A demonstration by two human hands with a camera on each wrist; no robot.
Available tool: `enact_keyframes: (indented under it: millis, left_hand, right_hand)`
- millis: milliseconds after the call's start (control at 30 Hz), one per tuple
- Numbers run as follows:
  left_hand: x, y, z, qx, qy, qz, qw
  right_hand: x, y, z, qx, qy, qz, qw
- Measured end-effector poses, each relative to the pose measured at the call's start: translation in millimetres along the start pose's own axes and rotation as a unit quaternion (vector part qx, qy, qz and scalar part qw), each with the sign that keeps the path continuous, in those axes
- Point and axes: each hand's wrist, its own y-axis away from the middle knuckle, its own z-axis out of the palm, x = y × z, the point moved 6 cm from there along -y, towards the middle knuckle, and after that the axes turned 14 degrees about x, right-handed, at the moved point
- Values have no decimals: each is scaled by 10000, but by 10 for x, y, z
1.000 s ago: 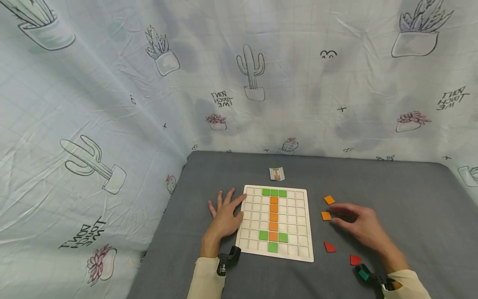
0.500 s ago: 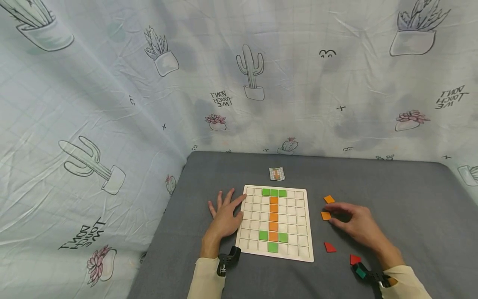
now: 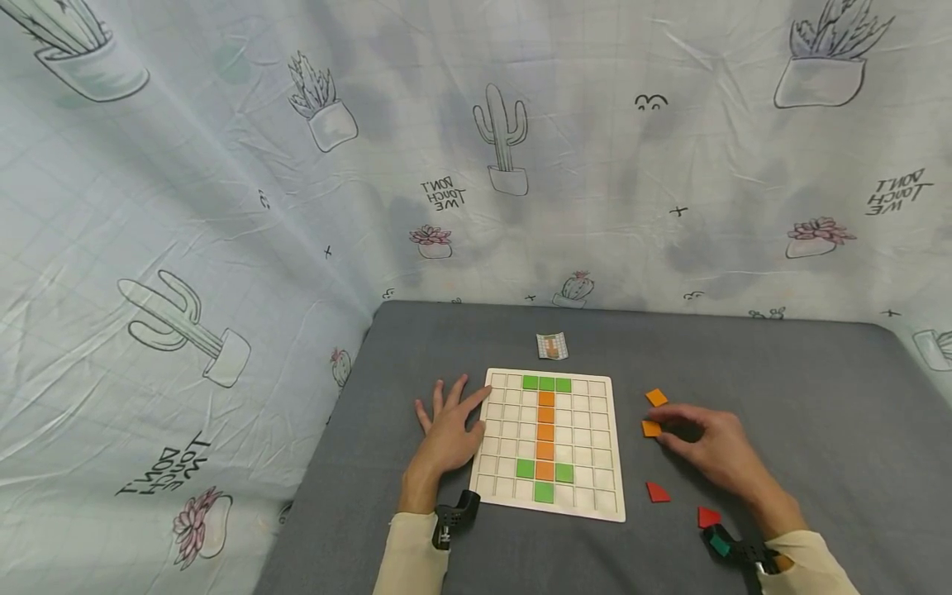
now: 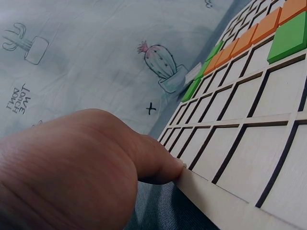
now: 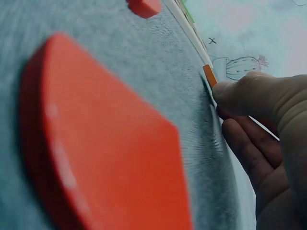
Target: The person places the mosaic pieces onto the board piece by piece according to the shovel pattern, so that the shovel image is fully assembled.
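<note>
A wooden grid board (image 3: 597,459) lies in the middle of the table, with green tiles (image 3: 546,383) across its top row and a column of orange tiles (image 3: 546,432) below. More green tiles flank and end that column. My left hand (image 3: 449,435) rests at the board's left edge, fingers spread, the thumb (image 4: 160,160) touching its border. To the right of the board, my right hand (image 3: 710,442) pinches an orange square tile (image 5: 209,75) between thumb and fingers, low over the cloth. Another orange tile (image 3: 656,397) lies just beyond these fingers.
Two red quarter-round pieces, one nearer the board (image 3: 658,492) and one by the right wrist (image 3: 708,517), lie on the grey cloth. A small pattern card (image 3: 552,346) is behind the board. A cactus-print curtain (image 3: 595,165) hangs at the back and left.
My right hand has moved slightly left and its thumb and fingers have closed on the orange tile. The left hand and the board have stayed in place.
</note>
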Motion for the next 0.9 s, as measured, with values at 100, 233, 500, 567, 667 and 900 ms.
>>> enact_keyframes:
  millis: [100,233,500,567,667,900]
  left_hand:
    - [5,3,0,-9,18,-15,10000]
    - [16,6,-6,-30,80,-19,10000]
    - [39,7,-14,-8,140,-1,9999]
    - [39,9,-15,-6,122,-5,9999]
    - [40,11,-16,-4,111,-11,9999]
    - [41,8,-21,-2,90,-23,10000]
  right_hand:
    - [-17,3,-57,54,-81,73,9999]
    - [-94,11,-168,174,-176,130,9996]
    - [-313,51,-316,435,-466,217,9977]
    - [-370,59,-328,462,-571,243,9970]
    - [-451,69,-327,497,-649,213,9964]
    - [-596,85,-292,570,-972,143,9935]
